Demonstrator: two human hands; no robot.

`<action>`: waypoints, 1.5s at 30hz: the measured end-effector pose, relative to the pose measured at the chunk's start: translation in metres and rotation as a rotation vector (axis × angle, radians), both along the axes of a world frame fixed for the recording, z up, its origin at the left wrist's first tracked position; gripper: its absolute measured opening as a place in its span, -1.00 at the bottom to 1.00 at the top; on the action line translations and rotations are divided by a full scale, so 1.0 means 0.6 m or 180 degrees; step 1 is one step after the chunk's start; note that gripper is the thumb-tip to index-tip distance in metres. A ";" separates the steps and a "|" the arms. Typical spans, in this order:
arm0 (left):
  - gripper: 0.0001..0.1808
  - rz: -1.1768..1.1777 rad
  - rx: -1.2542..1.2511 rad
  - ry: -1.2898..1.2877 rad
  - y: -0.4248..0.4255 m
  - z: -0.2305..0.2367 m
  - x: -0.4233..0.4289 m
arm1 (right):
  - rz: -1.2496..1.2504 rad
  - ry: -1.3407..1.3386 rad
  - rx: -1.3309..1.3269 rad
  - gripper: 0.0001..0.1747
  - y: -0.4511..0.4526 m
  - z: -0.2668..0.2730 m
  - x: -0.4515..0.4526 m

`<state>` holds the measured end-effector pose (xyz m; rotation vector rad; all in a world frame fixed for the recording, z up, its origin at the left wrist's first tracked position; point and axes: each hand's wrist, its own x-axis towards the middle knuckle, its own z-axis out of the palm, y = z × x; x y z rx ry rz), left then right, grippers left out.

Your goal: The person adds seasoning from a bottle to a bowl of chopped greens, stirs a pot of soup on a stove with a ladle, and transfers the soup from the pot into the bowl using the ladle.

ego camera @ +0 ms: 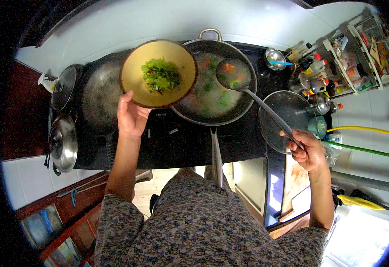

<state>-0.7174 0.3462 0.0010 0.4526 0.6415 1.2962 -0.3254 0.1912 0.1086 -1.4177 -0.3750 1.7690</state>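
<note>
My left hand [131,115] grips the near rim of a yellow bowl [132,78] with a dark edge. Chopped green herbs [161,75] lie in the bowl, which overlaps the left side of a deep pan [247,103]. Steaming soup [211,101] with green and orange pieces fills the pan. In my right hand [306,150] is the long handle of a metal ladle [264,106]. The ladle's head hangs over the right part of the pan and holds broth with an orange piece and some green.
A dark wok [99,96] sits on the left of the black stove [187,147]. Two pot lids [64,143] lean at its left edge. To the right are a glass lid [281,113], a small metal bowl [275,55] with a blue utensil, and several bottles [317,66]. The pan's handle [216,153] sticks out towards me.
</note>
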 end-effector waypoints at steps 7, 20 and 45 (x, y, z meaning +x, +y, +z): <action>-0.41 0.0138 -0.0192 -0.0150 -0.001 0.002 0.054 | -0.0023 -0.0104 -0.0047 -0.68 -0.002 -0.003 0.005; -0.34 0.0323 -0.0436 0.0492 -0.013 0.001 0.037 | 0.0173 -0.0203 -0.0093 -0.69 0.005 -0.025 0.010; -0.26 0.0406 0.2077 0.3519 0.070 0.016 0.059 | 0.0078 0.0078 0.0018 -0.68 0.021 -0.034 0.010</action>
